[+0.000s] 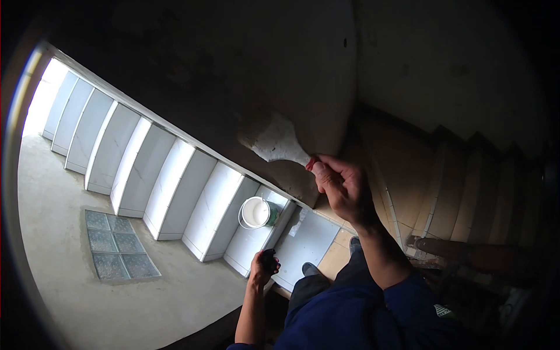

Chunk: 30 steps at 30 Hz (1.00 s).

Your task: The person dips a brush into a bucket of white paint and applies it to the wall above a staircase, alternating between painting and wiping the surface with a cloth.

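My right hand [345,189] is closed around the red handle of a wide putty knife [279,140]. Its pale, flared blade lies against the dark wall [256,76] in this view, beside a rough, discoloured patch. Lower down, my left hand [258,269] has its fingers curled round a small black object [269,261]; I cannot tell what it is. Just above that hand, a white bucket [255,213] with a wire handle stands on a pale step. Something thin and light sticks up at the bucket's rim.
White tiled stairs [166,181] climb to the upper left towards bright light. A glass-block window [121,245] is set in the grey wall. Darker brown stairs [461,192] run off to the right, near a wooden rail [449,246]. My shoes [311,269] are on the landing.
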Tool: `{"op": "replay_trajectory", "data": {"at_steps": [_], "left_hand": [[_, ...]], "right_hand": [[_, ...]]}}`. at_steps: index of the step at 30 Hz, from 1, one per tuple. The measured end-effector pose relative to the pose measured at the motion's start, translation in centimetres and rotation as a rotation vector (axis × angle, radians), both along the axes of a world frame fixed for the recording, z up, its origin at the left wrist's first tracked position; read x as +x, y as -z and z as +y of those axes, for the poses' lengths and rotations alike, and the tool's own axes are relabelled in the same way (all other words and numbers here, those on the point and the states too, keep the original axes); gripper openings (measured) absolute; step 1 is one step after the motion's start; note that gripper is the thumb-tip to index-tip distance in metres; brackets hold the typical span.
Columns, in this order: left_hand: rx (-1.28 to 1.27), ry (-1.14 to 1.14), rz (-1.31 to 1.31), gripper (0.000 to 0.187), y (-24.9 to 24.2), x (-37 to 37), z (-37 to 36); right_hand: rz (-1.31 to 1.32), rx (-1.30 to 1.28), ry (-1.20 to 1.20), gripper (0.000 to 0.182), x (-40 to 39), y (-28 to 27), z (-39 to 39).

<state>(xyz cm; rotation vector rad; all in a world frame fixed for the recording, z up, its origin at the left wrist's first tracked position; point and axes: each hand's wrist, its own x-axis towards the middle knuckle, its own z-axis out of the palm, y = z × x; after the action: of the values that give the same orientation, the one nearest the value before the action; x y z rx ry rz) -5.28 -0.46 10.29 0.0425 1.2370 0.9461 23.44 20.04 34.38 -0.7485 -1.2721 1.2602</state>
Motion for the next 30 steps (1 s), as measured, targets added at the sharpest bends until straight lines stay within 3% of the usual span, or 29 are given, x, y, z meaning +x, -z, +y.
{"op": "replay_trajectory", "data": {"at_steps": [4, 7, 8, 10, 13, 15, 17, 21, 25, 27, 30], "left_hand": [[0.010, -0.012, 0.024, 0.040, 0.0, -1.2, -1.1], [-0.017, -0.044, 0.083, 0.040, 0.4, -1.5, -2.3], [-0.019, -0.048, 0.092, 0.040, 0.5, -1.9, -2.9], [-0.016, -0.063, 0.103, 0.040, 0.8, -2.4, -4.0], [-0.024, -0.074, 0.162, 0.040, 1.0, -3.0, -4.8], [0.003, -0.065, 0.168, 0.040, 0.9, -3.3, -4.7], [0.018, -0.061, 0.174, 0.039, 0.3, -3.2, -4.6], [0.047, -0.048, 0.156, 0.034, -0.5, -3.5, -3.5], [0.082, -0.001, 0.142, 0.031, -0.5, -3.8, -2.4], [0.081, 0.008, 0.142, 0.032, -0.9, -3.7, -1.8], [0.097, 0.017, 0.153, 0.034, -1.5, -3.7, -1.7]], "right_hand": [[0.069, -0.001, -0.046, 0.024, -2.0, 2.8, 1.4], [0.035, -0.035, -0.034, 0.026, -5.2, 14.2, 1.4], [-0.037, 0.025, 0.074, 0.027, -6.4, 20.6, 0.8], [-0.221, -0.016, 0.163, 0.028, -5.7, 27.4, -1.4], [-0.506, -0.285, 0.147, 0.027, -4.1, 33.2, -3.3], [-0.600, -0.304, 0.177, 0.027, -4.0, 35.0, -3.4], [-0.605, -0.260, 0.214, 0.026, -5.1, 33.8, -2.4], [-0.492, -0.115, 0.144, 0.028, -5.2, 14.5, -1.5], [-0.250, 0.033, 0.038, 0.025, -3.0, 1.5, -3.0], [-0.060, 0.031, 0.059, 0.024, -3.1, -1.3, -3.3], [0.073, 0.085, 0.114, 0.025, -5.0, 1.9, -2.1]]}}
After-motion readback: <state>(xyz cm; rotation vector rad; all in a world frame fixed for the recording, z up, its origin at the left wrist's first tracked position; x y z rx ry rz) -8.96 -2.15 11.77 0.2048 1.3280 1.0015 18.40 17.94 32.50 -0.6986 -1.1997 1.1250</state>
